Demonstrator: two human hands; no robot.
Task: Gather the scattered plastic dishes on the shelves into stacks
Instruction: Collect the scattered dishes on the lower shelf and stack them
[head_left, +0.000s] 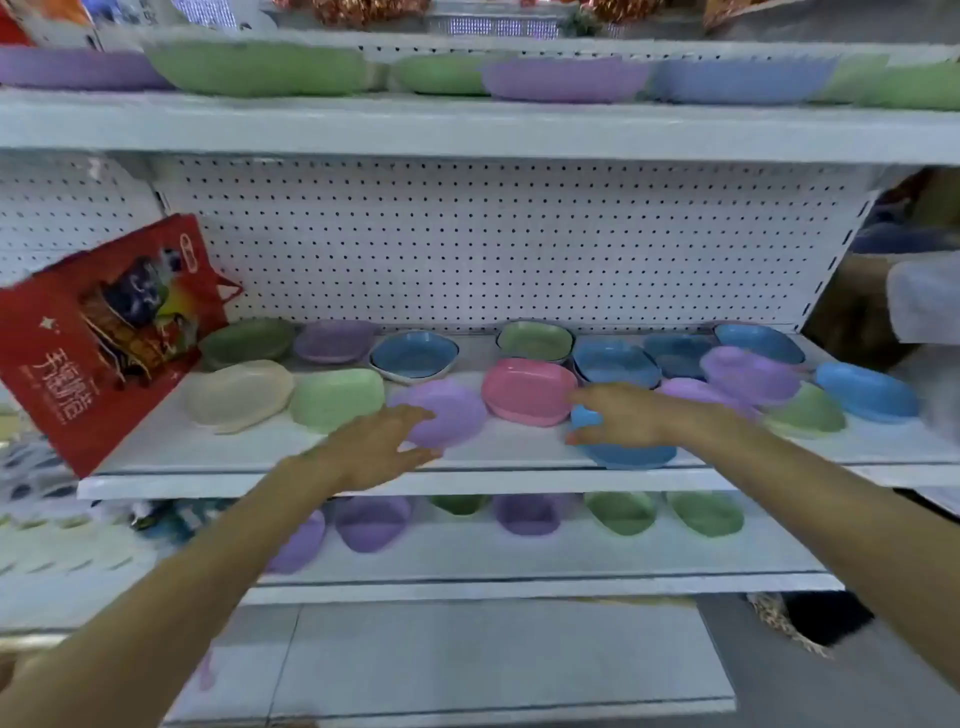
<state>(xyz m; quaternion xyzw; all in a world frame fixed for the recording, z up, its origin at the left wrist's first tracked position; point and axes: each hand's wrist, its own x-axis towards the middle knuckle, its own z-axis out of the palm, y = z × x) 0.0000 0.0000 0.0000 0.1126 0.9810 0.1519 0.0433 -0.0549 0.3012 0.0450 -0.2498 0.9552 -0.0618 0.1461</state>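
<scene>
Middle shelf (208, 447), white, pegboard back panel (467, 244): scattered plastic dishes, mostly single. Near row, left to right: cream dish (241, 395), light green dish (337, 397), purple dish (452, 415), pink dish (527, 392), blue dish (631, 453) at the near edge. Far row: dark green, lilac, a blue white-rimmed bowl (415, 356), then a loose cluster of green, blue and purple dishes overlapping toward the right. Left hand (374, 447): fingers spread wide, tips at the purple dish's near left edge; contact blurred, could not be told. Right hand (621, 415): gripped the blue dish's left end, fingers over the top and thumb below. Red gift bag (104, 338) leaned tilted at the shelf's left end. Upper shelf (467, 130) held larger purple, green and blue dishes; lower shelf (519, 558) held purple and green ones.
</scene>
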